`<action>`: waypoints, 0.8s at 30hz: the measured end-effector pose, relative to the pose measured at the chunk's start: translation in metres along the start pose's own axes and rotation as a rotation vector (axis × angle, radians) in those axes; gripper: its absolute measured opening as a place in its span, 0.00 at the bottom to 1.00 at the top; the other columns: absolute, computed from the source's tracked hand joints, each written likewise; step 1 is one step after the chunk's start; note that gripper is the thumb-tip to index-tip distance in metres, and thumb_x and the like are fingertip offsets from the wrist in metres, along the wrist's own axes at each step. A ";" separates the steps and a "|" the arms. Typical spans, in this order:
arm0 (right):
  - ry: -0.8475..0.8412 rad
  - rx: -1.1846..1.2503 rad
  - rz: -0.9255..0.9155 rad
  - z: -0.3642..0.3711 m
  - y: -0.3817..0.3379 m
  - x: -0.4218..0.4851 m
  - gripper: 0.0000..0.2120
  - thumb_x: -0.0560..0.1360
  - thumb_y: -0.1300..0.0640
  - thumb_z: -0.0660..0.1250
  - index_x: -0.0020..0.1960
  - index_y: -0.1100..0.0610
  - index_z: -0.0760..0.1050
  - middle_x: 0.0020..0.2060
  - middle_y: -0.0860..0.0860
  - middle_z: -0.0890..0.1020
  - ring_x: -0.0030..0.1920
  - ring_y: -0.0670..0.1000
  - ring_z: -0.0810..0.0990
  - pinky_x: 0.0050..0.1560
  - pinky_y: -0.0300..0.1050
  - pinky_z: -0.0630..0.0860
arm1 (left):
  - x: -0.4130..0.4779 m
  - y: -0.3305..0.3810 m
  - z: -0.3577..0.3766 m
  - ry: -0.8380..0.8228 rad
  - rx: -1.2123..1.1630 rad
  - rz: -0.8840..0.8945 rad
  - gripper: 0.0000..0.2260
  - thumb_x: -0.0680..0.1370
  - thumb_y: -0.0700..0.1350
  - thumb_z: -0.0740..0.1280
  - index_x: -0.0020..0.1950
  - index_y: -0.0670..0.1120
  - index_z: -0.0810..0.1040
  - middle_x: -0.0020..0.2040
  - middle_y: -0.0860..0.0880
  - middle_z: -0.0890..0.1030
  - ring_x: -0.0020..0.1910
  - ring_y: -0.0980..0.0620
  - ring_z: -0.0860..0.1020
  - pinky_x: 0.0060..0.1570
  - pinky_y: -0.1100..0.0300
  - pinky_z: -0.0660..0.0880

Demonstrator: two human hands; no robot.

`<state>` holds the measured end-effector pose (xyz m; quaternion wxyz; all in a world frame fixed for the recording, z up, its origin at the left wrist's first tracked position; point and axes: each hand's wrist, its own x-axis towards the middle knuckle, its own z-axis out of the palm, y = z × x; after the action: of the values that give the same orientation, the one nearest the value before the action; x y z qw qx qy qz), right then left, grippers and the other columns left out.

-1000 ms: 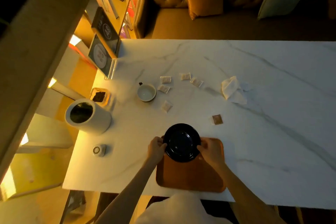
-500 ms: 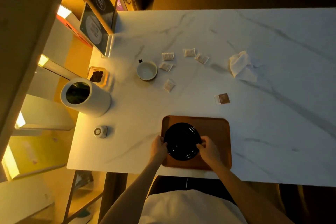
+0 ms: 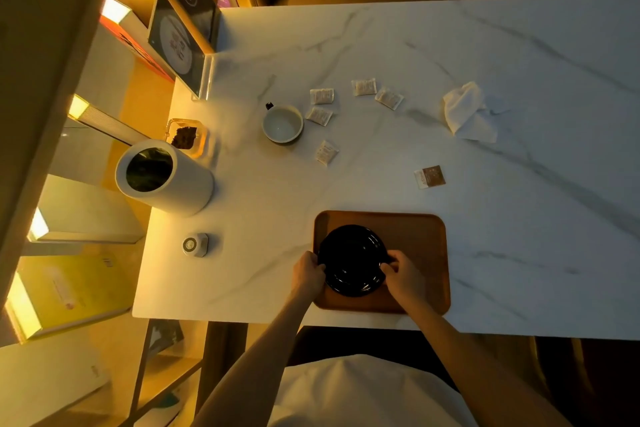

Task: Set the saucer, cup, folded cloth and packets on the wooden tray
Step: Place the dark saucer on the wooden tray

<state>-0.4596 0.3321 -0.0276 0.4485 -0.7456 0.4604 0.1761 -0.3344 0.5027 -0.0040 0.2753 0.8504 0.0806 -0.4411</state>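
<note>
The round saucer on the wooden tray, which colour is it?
Glossy black round saucer, seen best in the head view.

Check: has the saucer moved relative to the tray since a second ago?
Yes. The saucer has come toward the person, from the wooden tray's far edge onto its left half.

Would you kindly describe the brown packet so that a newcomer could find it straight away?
Start at the wooden tray near the table's front edge. Just beyond its far right corner one packet lies alone on the marble. Its face is mostly brown, whereas the other packets by the cup are pale.
</note>
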 end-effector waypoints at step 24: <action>0.080 0.098 -0.005 0.006 0.006 -0.005 0.17 0.80 0.51 0.62 0.67 0.53 0.73 0.60 0.52 0.80 0.59 0.53 0.78 0.55 0.44 0.74 | 0.003 0.002 -0.002 -0.094 -0.035 -0.013 0.14 0.79 0.37 0.60 0.65 0.39 0.72 0.58 0.37 0.78 0.57 0.38 0.78 0.59 0.42 0.77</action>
<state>-0.4666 0.3392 -0.0307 0.4663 -0.7302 0.4841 0.1224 -0.3303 0.5015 -0.0051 0.2910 0.8232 0.0809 -0.4807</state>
